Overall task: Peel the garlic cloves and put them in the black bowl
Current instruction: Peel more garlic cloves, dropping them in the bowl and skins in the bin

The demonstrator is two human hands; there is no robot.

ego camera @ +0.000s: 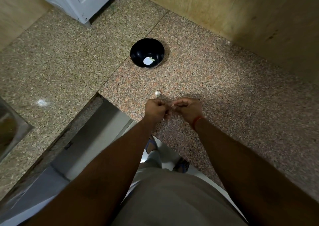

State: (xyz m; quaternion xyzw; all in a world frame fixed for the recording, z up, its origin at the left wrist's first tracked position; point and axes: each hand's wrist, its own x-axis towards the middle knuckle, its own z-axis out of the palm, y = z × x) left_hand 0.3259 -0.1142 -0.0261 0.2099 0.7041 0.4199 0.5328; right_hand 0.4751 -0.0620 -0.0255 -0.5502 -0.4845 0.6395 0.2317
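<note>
- No readable text, label, brand or number anywhere in view.
- Small dark marks on the lower corner of the white appliance [78, 0] at the back of the counter [215, 80], too small and blurred to read.
- Black bowl [138, 53]: no print visible.

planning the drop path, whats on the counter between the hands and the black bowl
In the head view, only a garlic bulb, close to the hands; beyond it the granite counter is bare up to the black bowl.
</note>
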